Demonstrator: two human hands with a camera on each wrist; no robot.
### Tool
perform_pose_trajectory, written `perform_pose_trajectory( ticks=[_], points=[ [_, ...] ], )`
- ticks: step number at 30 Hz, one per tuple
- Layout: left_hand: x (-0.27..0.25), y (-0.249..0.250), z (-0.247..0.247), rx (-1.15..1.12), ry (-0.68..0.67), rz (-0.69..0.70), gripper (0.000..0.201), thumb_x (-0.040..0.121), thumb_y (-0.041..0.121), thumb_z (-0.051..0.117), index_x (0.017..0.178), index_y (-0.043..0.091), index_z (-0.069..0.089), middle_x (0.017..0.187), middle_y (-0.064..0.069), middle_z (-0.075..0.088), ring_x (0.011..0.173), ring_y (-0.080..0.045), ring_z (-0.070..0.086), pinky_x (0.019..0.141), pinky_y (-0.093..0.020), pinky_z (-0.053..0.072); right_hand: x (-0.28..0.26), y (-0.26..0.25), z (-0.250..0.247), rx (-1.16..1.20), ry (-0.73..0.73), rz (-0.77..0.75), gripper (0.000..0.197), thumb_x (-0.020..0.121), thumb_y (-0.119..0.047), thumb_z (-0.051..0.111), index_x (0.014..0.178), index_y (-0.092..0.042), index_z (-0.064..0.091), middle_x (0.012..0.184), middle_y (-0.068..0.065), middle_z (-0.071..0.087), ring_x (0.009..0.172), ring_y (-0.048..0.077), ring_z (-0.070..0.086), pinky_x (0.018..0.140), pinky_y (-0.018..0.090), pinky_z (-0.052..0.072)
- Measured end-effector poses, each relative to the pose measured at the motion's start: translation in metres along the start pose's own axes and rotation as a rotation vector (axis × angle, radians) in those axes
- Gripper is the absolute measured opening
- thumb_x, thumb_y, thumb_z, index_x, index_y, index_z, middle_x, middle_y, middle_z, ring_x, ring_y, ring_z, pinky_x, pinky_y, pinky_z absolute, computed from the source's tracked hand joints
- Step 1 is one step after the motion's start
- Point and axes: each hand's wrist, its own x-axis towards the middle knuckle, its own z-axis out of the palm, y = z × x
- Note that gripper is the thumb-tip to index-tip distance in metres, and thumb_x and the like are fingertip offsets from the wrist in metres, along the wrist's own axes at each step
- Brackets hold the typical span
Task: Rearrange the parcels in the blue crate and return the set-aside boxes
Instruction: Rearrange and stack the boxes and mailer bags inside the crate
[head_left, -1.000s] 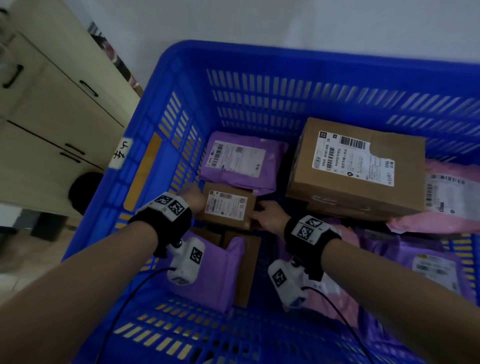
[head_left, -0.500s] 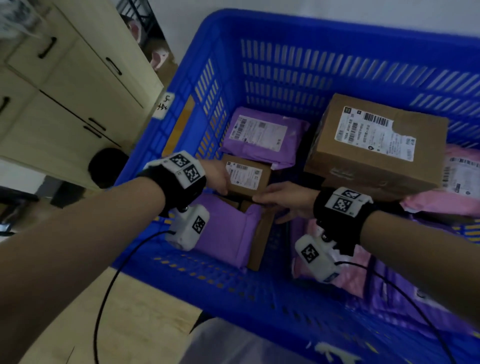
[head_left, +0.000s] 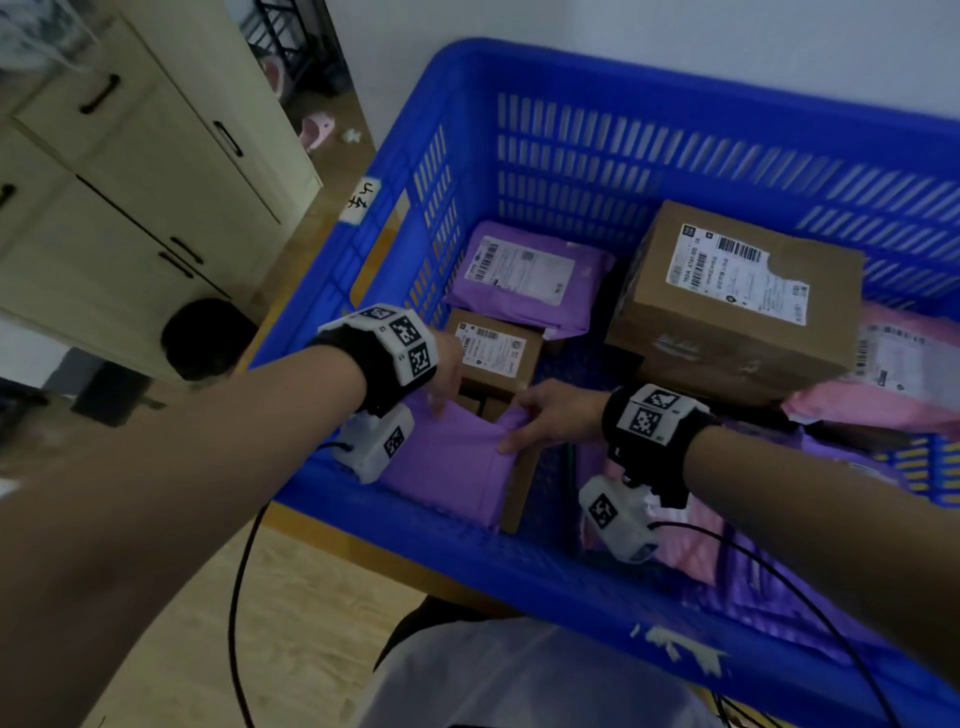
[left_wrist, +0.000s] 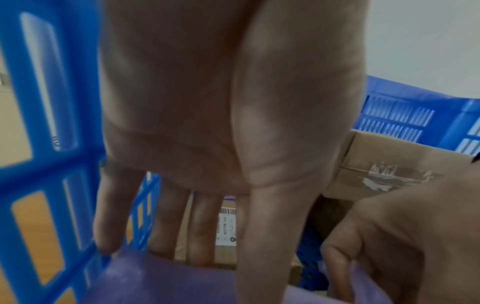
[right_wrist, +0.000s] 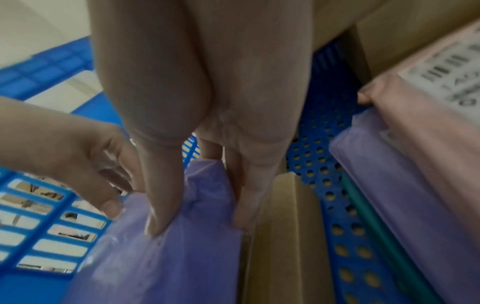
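Purple mailer (head_left: 452, 467) stands on edge in the crate's (head_left: 519, 566) near-left corner, long axis running toward the near wall. Left hand (head_left: 447, 374) and right hand (head_left: 550, 415) each pinch its top edge.

My left hand (head_left: 448, 375) is hemmed in by the crate wall (head_left: 431, 208) on its outer side and the small labelled box (head_left: 492, 351) just ahead of its fingers. Between my two hands the standing purple mailer (head_left: 452, 462) and the flat cardboard piece (head_left: 522, 491) against it fill the corner. Beyond my right hand (head_left: 553, 415) bare perforated crate floor (right_wrist: 319, 164) leaves me a lane, walled farther off by the big box (head_left: 737, 306) and stacked mailers (right_wrist: 405, 164).
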Motion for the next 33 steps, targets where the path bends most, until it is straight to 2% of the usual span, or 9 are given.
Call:
perform_pose_trajectory(
  ticks=[5, 8, 11, 16, 19, 22, 25, 28, 33],
  points=[
    [-0.006, 0.001, -0.007, -0.030, 0.081, 0.025, 0.034, 0.084, 0.024, 0.069, 0.114, 0.009, 0.068, 0.119, -0.003, 0.067, 0.103, -0.014, 0.060, 0.063, -0.018, 0.042, -0.009, -0.002, -0.009, 0.087, 0.050, -0.068, 0.024, 0.076, 0.000, 0.074, 0.068, -0.014, 0.056, 0.073, 0.004, 0.057, 0.067, 0.014, 0.057, 0.065, 0.025, 0.055],
    [-0.013, -0.003, -0.021, -0.126, 0.128, 0.084, 0.026, 0.082, 0.022, 0.071, 0.103, 0.008, 0.071, 0.099, -0.006, 0.069, 0.085, -0.012, 0.055, 0.062, -0.019, 0.041, -0.027, -0.008, -0.025, 0.148, 0.076, -0.125, 0.023, 0.077, 0.003, 0.071, 0.071, -0.014, 0.057, 0.077, 0.004, 0.061, 0.073, 0.018, 0.061, 0.074, 0.034, 0.058],
    [-0.028, -0.006, -0.045, -0.209, 0.286, 0.133, 0.019, 0.081, 0.027, 0.072, 0.094, 0.013, 0.071, 0.081, 0.003, 0.060, 0.078, -0.009, 0.052, 0.068, -0.020, 0.040, -0.048, -0.016, -0.047, 0.225, 0.171, -0.195, 0.024, 0.079, 0.006, 0.068, 0.069, -0.013, 0.056, 0.068, 0.001, 0.062, 0.062, 0.011, 0.063, 0.061, 0.024, 0.059],
    [-0.047, -0.018, -0.079, -0.413, 0.702, 0.121, 0.053, 0.078, 0.035, 0.073, 0.123, 0.012, 0.058, 0.119, -0.001, 0.059, 0.111, -0.017, 0.055, 0.093, -0.026, 0.042, -0.075, -0.033, -0.079, 0.206, 0.434, -0.314, 0.026, 0.077, 0.005, 0.070, 0.068, -0.011, 0.051, 0.080, 0.011, 0.060, 0.073, 0.017, 0.059, 0.059, 0.017, 0.057],
    [-0.050, -0.019, -0.085, -0.649, 0.830, -0.003, 0.068, 0.077, 0.054, 0.066, 0.126, 0.009, 0.054, 0.129, -0.011, 0.056, 0.116, -0.026, 0.056, 0.094, -0.034, 0.045, -0.084, -0.042, -0.090, 0.155, 0.603, -0.419, 0.028, 0.075, 0.007, 0.072, 0.065, -0.009, 0.051, 0.097, 0.010, 0.064, 0.076, 0.000, 0.065, 0.062, 0.009, 0.051],
    [-0.054, -0.012, -0.085, -0.986, 0.721, -0.066, 0.072, 0.081, 0.072, 0.042, 0.108, 0.008, 0.061, 0.110, -0.013, 0.063, 0.099, -0.030, 0.062, 0.081, -0.039, 0.053, -0.085, -0.045, -0.095, 0.035, 0.780, -0.508, 0.035, 0.072, 0.006, 0.074, 0.059, -0.014, 0.049, 0.107, 0.012, 0.065, 0.096, 0.004, 0.062, 0.073, 0.007, 0.047],
    [-0.054, -0.011, -0.081, -1.339, 0.511, -0.032, 0.074, 0.083, 0.076, 0.028, 0.099, 0.011, 0.059, 0.090, -0.010, 0.058, 0.082, -0.026, 0.058, 0.077, -0.034, 0.050, -0.086, -0.044, -0.096, -0.123, 0.961, -0.567, 0.037, 0.069, 0.006, 0.073, 0.056, -0.017, 0.048, 0.118, 0.015, 0.063, 0.115, 0.019, 0.058, 0.086, 0.023, 0.044],
    [-0.052, -0.020, -0.077, -1.657, 0.310, 0.036, 0.079, 0.079, 0.079, 0.033, 0.105, 0.008, 0.055, 0.098, -0.015, 0.056, 0.084, -0.029, 0.057, 0.077, -0.038, 0.052, -0.087, -0.043, -0.093, -0.197, 1.045, -0.596, 0.042, 0.066, 0.005, 0.075, 0.052, -0.025, 0.047, 0.124, 0.012, 0.061, 0.118, 0.018, 0.056, 0.092, 0.024, 0.041],
    [-0.053, -0.024, -0.073, -1.911, 0.237, 0.122, 0.053, 0.087, 0.059, 0.048, 0.102, 0.009, 0.049, 0.090, -0.015, 0.055, 0.076, -0.026, 0.059, 0.049, -0.029, 0.057, -0.089, -0.041, -0.083, -0.268, 1.057, -0.705, 0.038, 0.065, 0.000, 0.080, 0.050, -0.021, 0.053, 0.125, 0.001, 0.056, 0.118, 0.009, 0.051, 0.095, 0.018, 0.038]
  ],
)
